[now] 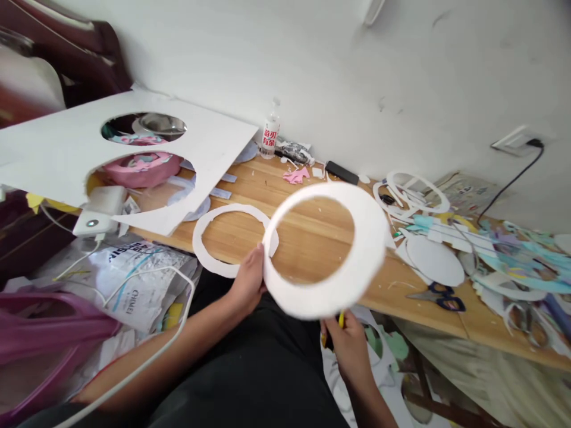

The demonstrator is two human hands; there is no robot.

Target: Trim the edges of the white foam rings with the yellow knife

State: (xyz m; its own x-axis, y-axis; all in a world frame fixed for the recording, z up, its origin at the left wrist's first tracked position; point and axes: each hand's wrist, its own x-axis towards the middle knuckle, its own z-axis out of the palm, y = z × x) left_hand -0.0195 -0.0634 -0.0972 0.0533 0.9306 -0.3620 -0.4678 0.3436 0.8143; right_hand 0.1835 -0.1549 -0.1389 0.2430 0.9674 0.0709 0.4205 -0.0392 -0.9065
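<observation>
1. The left hand, at lower centre of the frame, pinches the left edge of a wide white foam ring; its grip is closed on the rim, though the fingertips are hidden behind the ring.
2. The ring is held up, tilted, above the near edge of the wooden counter, whose grain shows through the ring's hole.
3. The right hand, below the ring's lower rim, is curled around a small yellow-tipped object. The ring covers most of that object, so what it is cannot be told.
4. A thinner white foam ring lies flat on the counter just left of the held one; its right side is overlapped by it.
5. A large white foam sheet with round cut-outs fills the upper left, cut off at the frame's edge; a pink bowl-like shape shows only partly through a hole.
6. A clear bottle with a red label stands against the wall.
7. Dark-handled scissors lie on the counter at right, beside a white foam disc.
8. Farther right, pale scraps pile up, blurred and hard to separate.
</observation>
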